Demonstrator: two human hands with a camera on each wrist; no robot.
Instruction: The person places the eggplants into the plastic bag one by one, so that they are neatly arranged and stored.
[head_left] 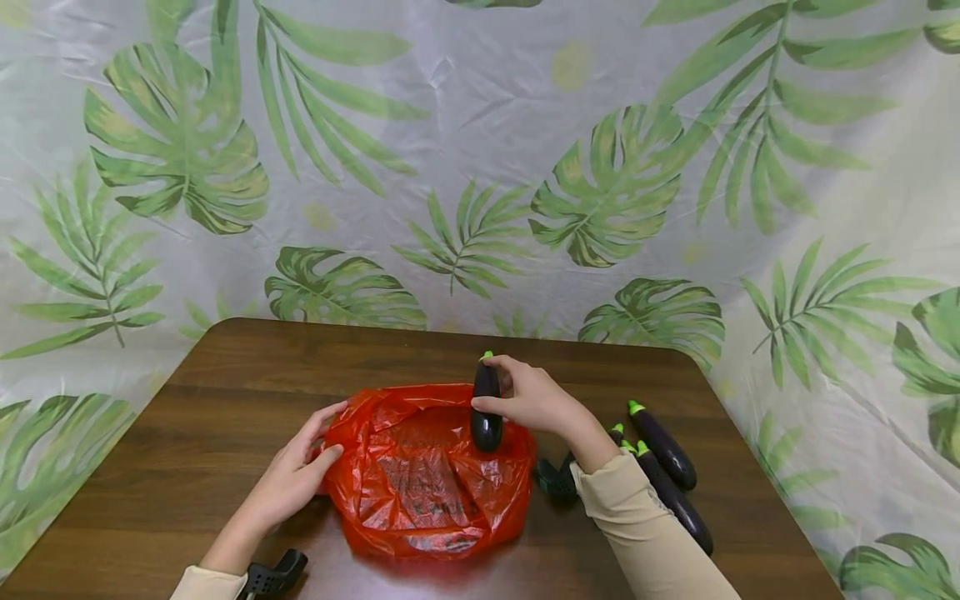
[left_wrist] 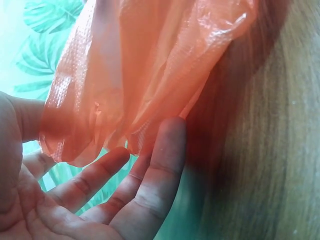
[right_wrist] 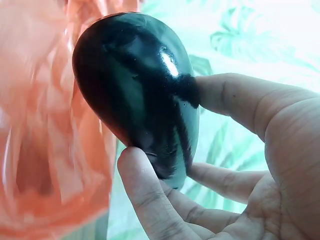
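Note:
An open red plastic bag (head_left: pixel 348 500) stands on the wooden table. At its left rim my left hand (head_left: pixel 288 475) holds the plastic between thumb and fingers; the left wrist view has the bag (left_wrist: pixel 145 65) hanging between the thumb and fingers of that hand (left_wrist: pixel 120 200). My right hand (head_left: pixel 536 400) grips a dark, glossy eggplant (head_left: pixel 486 427) upright, green stem up, over the bag's back right rim. Up close in the right wrist view, the eggplant's rounded end (right_wrist: pixel 130 75) sits beside the bag (right_wrist: pixel 45 130), with fingers of my right hand (right_wrist: pixel 270 195) around its narrower part.
Several eggplants (head_left: pixel 663 446) with green stems lie on the right of the table (head_left: pixel 255 367), one partly hidden by my right wrist. Black wrist devices (head_left: pixel 277 575) are on both wrists. A leaf-patterned cloth (head_left: pixel 480 150) hangs behind the table.

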